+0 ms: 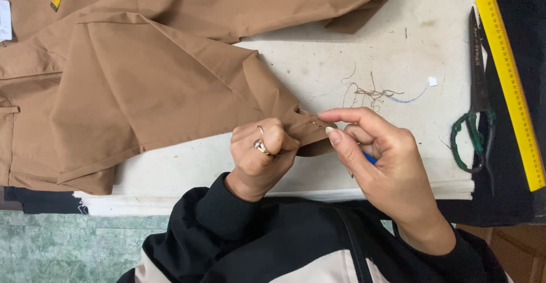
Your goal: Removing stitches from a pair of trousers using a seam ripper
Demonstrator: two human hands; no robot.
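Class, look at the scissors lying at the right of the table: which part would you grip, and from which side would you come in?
Grip the scissors by the green-wrapped handle loops, coming from the near table edge. The loops point toward the person, while the dark blades point away, close beside the yellow ruler, which crowds the right side.

- your left hand (260, 149) is curled into a loose fist, fingers folded under, thumb pressed on top, wrist bent upward.
- your right hand (382, 159) reaches leftward, index finger and thumb pinched together at the tips.
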